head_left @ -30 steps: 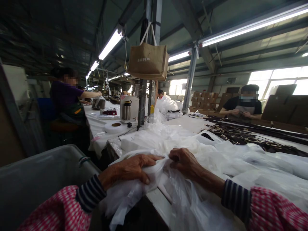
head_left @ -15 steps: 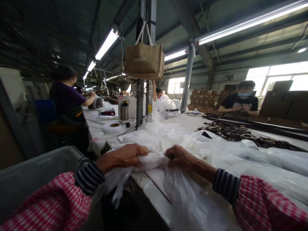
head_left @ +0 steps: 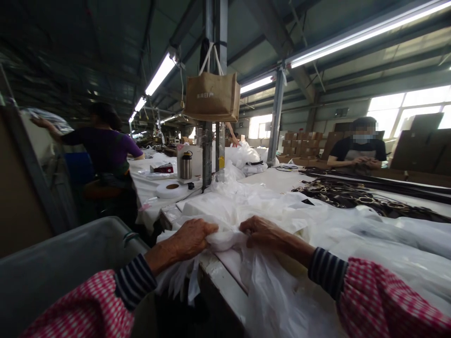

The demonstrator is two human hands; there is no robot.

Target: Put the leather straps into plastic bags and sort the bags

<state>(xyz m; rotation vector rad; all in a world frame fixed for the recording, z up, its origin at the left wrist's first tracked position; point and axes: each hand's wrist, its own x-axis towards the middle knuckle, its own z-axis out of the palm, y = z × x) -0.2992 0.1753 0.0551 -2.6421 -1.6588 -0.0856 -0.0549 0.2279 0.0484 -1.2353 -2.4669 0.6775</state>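
Strip lights (head_left: 366, 34) overhead; at the worktable's (head_left: 225, 284) near corner, left hand (head_left: 190, 238) and right hand (head_left: 261, 231) both pinch bunched white plastic (head_left: 227, 239) between them, presumably to control its slippery folds.

Two bare hands: left hand (head_left: 192, 238), right hand (head_left: 262, 231). One tote bag (head_left: 211, 99), one flask (head_left: 186, 167), one white roll (head_left: 161, 191), one grey bin (head_left: 88, 244). Two co-workers (head_left: 107, 150) (head_left: 359, 152) in clear view; white plastic pieces (head_left: 253, 202), uncountable.
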